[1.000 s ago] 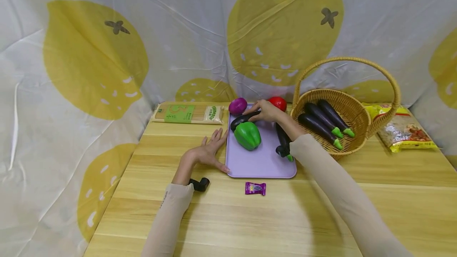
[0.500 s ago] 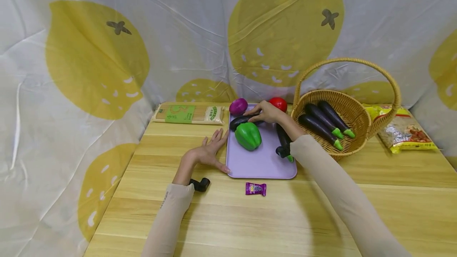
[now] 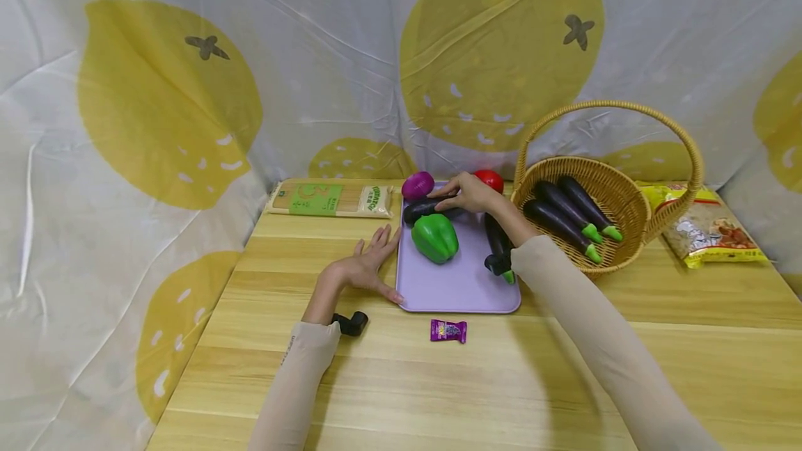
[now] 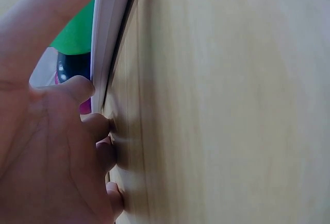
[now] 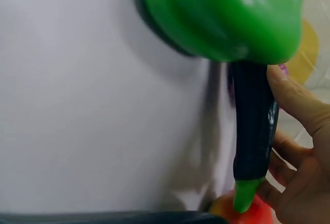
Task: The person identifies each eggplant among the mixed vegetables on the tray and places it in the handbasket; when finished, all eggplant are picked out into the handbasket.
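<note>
On a lilac tray (image 3: 460, 292), a dark eggplant (image 3: 416, 211) lies crosswise near the back edge, behind a green bell pepper (image 3: 435, 239). My right hand (image 3: 474, 198) reaches over and pinches this eggplant between thumb and fingers; the right wrist view shows the thumb against its dark side and its green stem end (image 5: 246, 195) pointing away from the pepper. Spread along the tray's left edge, my left hand (image 3: 362, 271) touches the rim with its thumb and a fingertip. A second eggplant (image 3: 496, 234) lies along the tray's right side, partly under the right wrist.
A purple onion (image 3: 418, 186) and a red round item (image 3: 489, 180) sit at the tray's back. Right of it stands a tall-handled wicker basket (image 3: 617, 259) of eggplants, before a yellow food bag (image 3: 711, 228). Noodles (image 3: 332, 199) lie left, a purple candy (image 3: 448, 330) in front.
The right hand has shifted very slightly, and more of the eggplant shows beneath its thumb. The left hand and the tray stay where they were.
</note>
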### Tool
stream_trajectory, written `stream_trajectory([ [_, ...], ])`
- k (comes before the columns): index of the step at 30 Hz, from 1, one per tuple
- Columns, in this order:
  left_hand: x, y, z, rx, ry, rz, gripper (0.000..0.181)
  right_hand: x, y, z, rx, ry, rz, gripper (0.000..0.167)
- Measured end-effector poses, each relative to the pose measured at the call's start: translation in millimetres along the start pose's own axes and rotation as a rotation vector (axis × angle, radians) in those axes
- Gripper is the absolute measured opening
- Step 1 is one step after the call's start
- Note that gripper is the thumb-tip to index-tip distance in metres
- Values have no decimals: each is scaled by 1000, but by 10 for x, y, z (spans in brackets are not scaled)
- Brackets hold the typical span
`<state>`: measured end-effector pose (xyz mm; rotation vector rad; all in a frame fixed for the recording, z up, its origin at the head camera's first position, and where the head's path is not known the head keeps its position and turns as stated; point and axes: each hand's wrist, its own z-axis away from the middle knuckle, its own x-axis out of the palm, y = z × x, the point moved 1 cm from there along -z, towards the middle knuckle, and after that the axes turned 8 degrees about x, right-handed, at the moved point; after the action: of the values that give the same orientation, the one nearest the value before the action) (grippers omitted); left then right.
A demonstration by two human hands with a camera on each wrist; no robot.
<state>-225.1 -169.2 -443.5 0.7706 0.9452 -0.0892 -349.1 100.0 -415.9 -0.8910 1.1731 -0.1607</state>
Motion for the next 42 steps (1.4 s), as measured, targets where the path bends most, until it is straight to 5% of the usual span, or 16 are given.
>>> stream_trajectory([
  [9,3,3,2,0,1,7,141,-158,-162,112,16,52,-45,35],
  [19,8,-2,-1,11,12,1,142,-549,-371,537,-27,152,-119,32],
  [29,5,-2,7,4,8,0,142,-933,-285,1121,116,211,-86,36],
  [42,-11,-15,20,30,2,4,141,-1126,102,1772,338,289,-77,49],
])
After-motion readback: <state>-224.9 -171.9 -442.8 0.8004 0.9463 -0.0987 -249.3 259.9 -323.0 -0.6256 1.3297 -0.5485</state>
